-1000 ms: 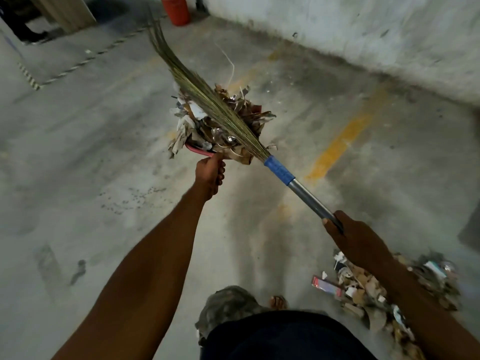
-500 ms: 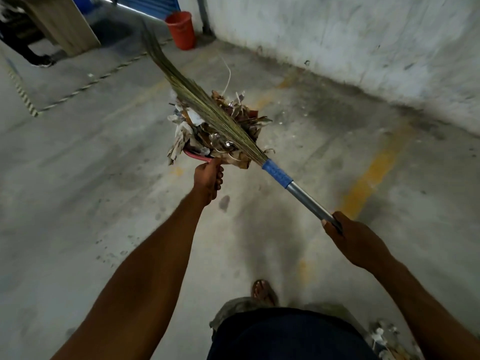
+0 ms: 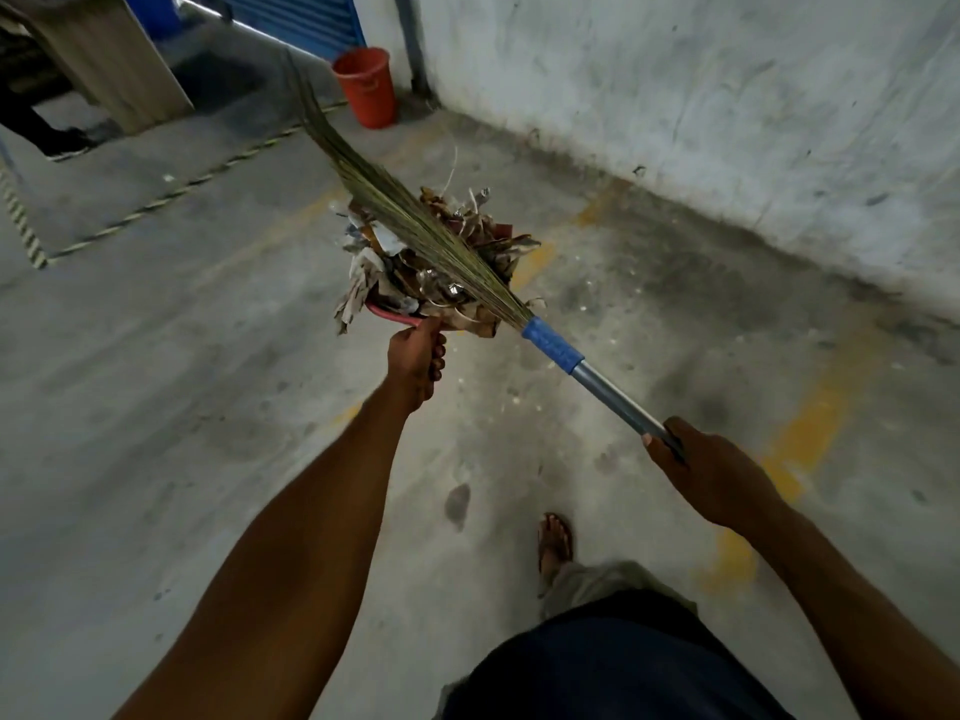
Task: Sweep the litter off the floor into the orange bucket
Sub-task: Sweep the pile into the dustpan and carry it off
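Stretching both bare arms forward. Keeping the left hand (image 3: pixel 415 358) closed in a fist, the right hand (image 3: pixel 701 470) gripping, knuckles up.

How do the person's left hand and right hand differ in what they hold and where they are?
The left hand grips a red dustpan heaped with litter; the right hand grips the broom by its metal handle. The left hand reaches further forward, the right hand sits nearer the body. Both are closed in a firm grip, and the broom's bristles lie across the litter.
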